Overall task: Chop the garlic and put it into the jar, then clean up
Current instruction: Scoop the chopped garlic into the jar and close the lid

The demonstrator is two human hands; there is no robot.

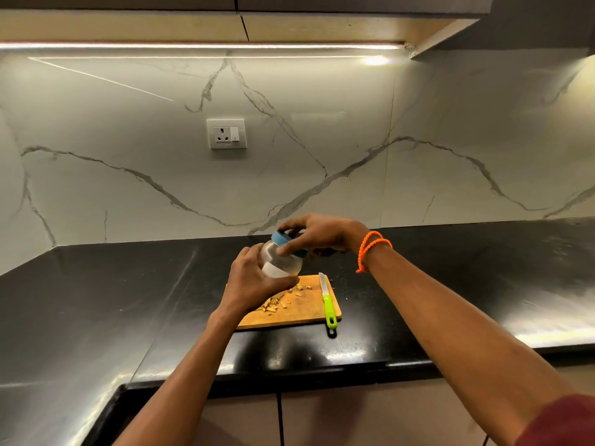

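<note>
On the black polished counter (402, 333) lies a rectangular wooden chopping board (299, 313) with chopped pale garlic pieces (277, 302) still scattered on it and a green-handled knife (327, 304) set down along its right edge. So chopping looks finished; filling and cleaning remain. Above the board, the left hand (254, 281) grips the small clear glass jar (280, 260), tilted, while the right hand (317, 235) clasps its blue lid (283, 241), probably unscrewing it.

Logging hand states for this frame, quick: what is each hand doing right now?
Left hand: fingers curled round the jar, holding it above the cutting board.
Right hand: fingers gripping the jar's blue lid.
</note>
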